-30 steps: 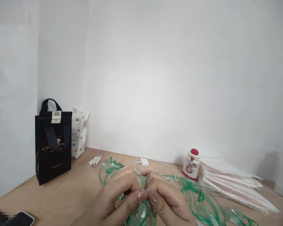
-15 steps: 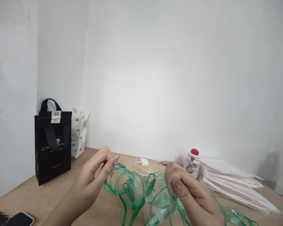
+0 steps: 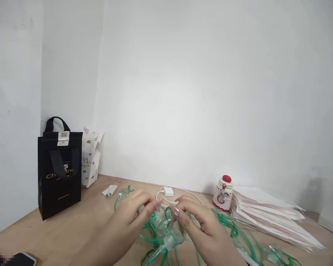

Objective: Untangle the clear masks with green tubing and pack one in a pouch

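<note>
My right hand (image 3: 202, 225) grips the rim of a clear green oxygen mask (image 3: 166, 227), its thumb and fingers closed on the edge. The mask tilts, with its connector (image 3: 170, 242) pointing down and left. My left hand (image 3: 135, 210) is close beside the mask's left side, fingers curled and thumb drawn in; whatever lies between them is hidden. Green tubing (image 3: 152, 238) lies coiled under and behind the mask. Another clear mask (image 3: 124, 193) rests behind my left hand, and one more mask (image 3: 274, 255) sits at the lower right.
A black bag (image 3: 59, 192) and a white patterned paper bag (image 3: 90, 162) stand at the left. A white charger (image 3: 168, 191) with its cable lies behind my hands. A red-topped jar (image 3: 223, 195) and stacked papers (image 3: 269, 214) are at the right. A phone (image 3: 22, 259) lies front left.
My left hand has moved right and down, and my right hand left, so they now nearly meet. The held mask has moved left with my right hand.
</note>
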Available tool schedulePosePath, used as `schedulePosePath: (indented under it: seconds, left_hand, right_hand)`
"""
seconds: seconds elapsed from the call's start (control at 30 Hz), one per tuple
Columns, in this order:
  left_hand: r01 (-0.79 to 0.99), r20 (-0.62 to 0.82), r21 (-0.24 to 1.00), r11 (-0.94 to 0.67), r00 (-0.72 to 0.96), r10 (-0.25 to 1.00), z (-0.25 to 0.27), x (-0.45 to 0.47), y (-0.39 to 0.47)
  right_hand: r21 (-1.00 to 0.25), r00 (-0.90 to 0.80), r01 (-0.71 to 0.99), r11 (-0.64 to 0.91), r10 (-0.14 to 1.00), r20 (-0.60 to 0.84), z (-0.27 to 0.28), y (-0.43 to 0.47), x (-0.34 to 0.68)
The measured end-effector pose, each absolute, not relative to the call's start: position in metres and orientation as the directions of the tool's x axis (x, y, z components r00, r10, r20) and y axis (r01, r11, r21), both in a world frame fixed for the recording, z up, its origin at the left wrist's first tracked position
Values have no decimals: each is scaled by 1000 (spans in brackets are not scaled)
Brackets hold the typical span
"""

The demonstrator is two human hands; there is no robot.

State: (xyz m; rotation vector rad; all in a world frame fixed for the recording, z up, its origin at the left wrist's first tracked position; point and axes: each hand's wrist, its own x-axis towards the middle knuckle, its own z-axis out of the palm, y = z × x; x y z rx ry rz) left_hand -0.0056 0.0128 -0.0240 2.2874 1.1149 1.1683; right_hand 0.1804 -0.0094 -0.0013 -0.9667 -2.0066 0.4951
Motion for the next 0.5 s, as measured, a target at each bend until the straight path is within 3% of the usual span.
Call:
schedulePosePath:
  seconds: [0.13,0.3,0.37,0.43,0.5]
  left_hand:
    - [384,541,616,-688,428,724,-20,6,-4]
    - [337,614,635,-695,326,719,-22,13,-2]
    - [260,605,704,-661,268,750,-20,10,-2]
    - [18,518,843,-538,250,818,-16,5,-3]
    - [-318,418,895,-314,346,840,-12,0,-5]
  right_hand:
    - [-684,-287,382,621,784,551,-5,-11,172]
    - [-687,-213,326,649,758,616,-8,-15,170]
    - [-682,-172,304,666,742,648,-9,-14,172]
    - [-698,-139,286,657,749,648,-8,-13,174]
    - [-753,-147,240,613,790,596,-7,-11,175]
